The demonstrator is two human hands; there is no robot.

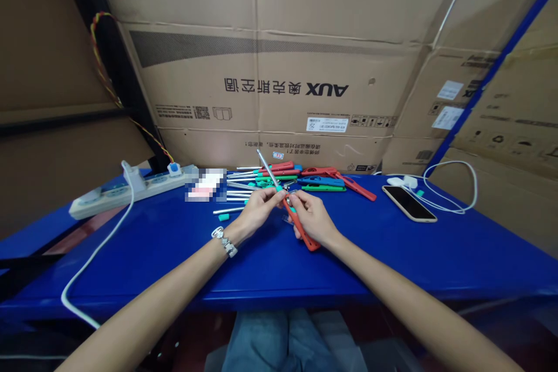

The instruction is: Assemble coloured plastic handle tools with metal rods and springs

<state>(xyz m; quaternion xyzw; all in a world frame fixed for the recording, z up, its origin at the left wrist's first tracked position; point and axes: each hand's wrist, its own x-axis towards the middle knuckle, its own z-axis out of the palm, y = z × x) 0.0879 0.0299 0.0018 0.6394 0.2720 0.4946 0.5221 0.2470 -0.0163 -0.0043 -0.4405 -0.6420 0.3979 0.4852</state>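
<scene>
My left hand (258, 209) pinches a thin metal rod (267, 167) with a teal cap, which sticks up and away from me. My right hand (310, 216) grips an orange-red plastic handle (300, 231) that runs from the rod's base down past my palm. The two hands meet over the middle of the blue table (174, 244). Just behind them lies a pile of metal rods and red, green and blue handles (296, 177). A small teal cap (224, 217) lies loose left of my left hand. A watch sits on my left wrist.
A white power strip (131, 186) with a white cable lies at the back left. A phone (408, 203) on a white charging cable lies at the right. Large cardboard boxes (279, 87) wall off the back of the table.
</scene>
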